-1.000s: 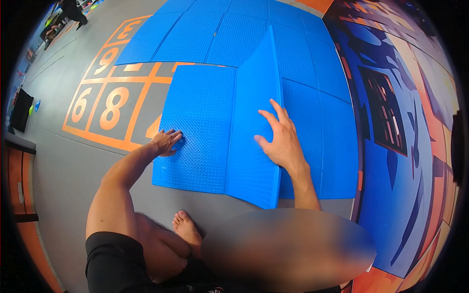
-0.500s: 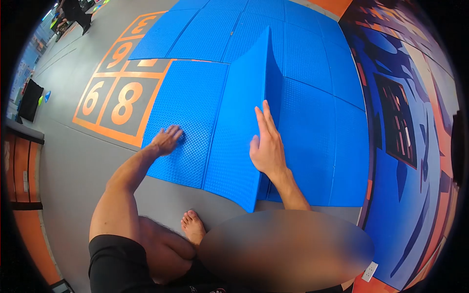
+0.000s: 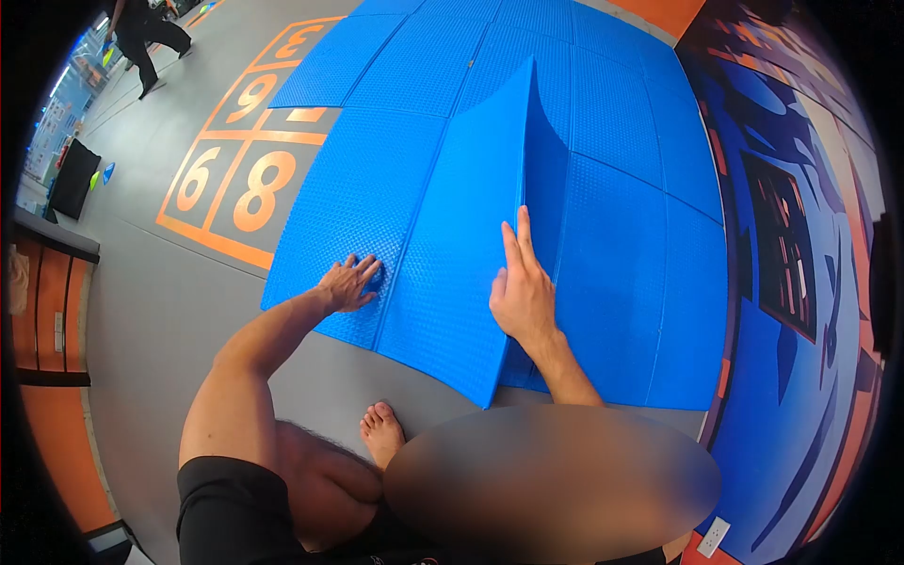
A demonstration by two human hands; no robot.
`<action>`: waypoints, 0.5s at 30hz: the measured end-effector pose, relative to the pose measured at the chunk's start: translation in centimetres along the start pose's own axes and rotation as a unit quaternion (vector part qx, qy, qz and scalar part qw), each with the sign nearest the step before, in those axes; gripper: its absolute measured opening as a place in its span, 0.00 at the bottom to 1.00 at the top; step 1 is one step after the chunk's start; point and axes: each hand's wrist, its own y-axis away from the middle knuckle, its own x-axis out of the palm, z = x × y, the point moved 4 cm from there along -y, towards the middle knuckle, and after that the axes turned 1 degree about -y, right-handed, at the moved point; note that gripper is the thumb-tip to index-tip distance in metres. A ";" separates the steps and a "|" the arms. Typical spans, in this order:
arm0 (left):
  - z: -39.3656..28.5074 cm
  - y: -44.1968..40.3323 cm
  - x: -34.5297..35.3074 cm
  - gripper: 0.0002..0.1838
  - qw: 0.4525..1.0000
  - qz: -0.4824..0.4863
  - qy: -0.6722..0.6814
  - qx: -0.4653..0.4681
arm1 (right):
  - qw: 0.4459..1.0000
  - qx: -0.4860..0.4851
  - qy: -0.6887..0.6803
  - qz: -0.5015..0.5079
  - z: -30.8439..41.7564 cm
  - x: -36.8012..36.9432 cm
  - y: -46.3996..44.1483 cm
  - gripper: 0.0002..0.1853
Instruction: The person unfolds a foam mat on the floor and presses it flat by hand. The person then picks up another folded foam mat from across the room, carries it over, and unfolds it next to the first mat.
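Observation:
A blue folding mat with a textured surface lies partly spread on the floor. Its raised panel stands up at a slant, with its top edge toward the right. My left hand rests palm down on the flat left panel near the crease, fingers spread. Against the edge of the raised panel is my right hand, its fingers stretched out along the edge and its thumb on the left side. Nothing is gripped by either hand. What lies under the raised panel is mostly hidden.
More blue mats cover the floor behind and right, up to a painted wall. Orange numbered squares mark the grey floor on the left. Another person walks at the far left. My bare foot is near the mat.
My left hand has moved right and come down on the mat near the crease. The mat's left panel has shifted slightly left at its near corner. The distant person has stepped.

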 end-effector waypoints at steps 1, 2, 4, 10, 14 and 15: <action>0.2 0.2 -0.1 0.41 1.000 0.011 0.010 -0.016 | 1.000 -0.004 0.001 0.000 -0.2 0.3 0.0 0.32; 0.4 0.3 -0.1 0.42 0.999 0.023 0.019 -0.031 | 1.000 -0.008 0.002 -0.001 -0.4 0.6 -0.1 0.32; 1.4 0.7 0.7 0.42 0.998 0.026 0.000 -0.051 | 0.999 -0.046 0.002 -0.012 -0.3 1.4 -0.1 0.31; 3.8 1.9 2.0 0.37 0.995 -0.002 -0.006 -0.104 | 0.993 -0.114 -0.027 0.010 -0.4 4.7 -0.1 0.31; 1.8 3.3 0.3 0.33 0.996 -0.081 0.033 0.009 | 0.994 -0.101 -0.038 0.034 0.0 5.9 -0.8 0.32; 0.1 3.6 -1.2 0.33 0.994 -0.095 0.051 0.036 | 0.993 -0.101 -0.035 0.042 -0.1 6.5 -0.9 0.32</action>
